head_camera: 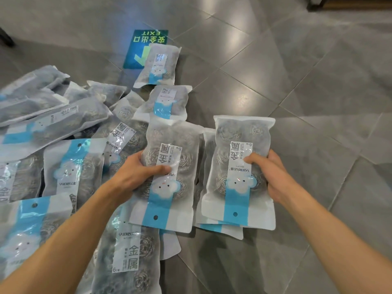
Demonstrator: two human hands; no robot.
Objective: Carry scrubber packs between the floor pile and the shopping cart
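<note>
Many clear plastic packs of steel wool scourers with blue strips and a white cloud face lie on a grey tiled floor. My left hand (135, 175) grips one pack (169, 149) by its left side, thumb across the front label. My right hand (269, 172) grips a second pack (237, 149) by its right side, thumb on the label. That pack sits over another pack (206, 166) of the same kind, of which only the edges show. Both held packs point away from me, hang holes nearest me.
A heap of several more packs (53, 128) covers the floor to the left and below my arms. Two single packs (159, 64) lie farther ahead in a row, the far one over a green exit floor sticker (137, 45). Bare tiles (318, 102) spread to the right.
</note>
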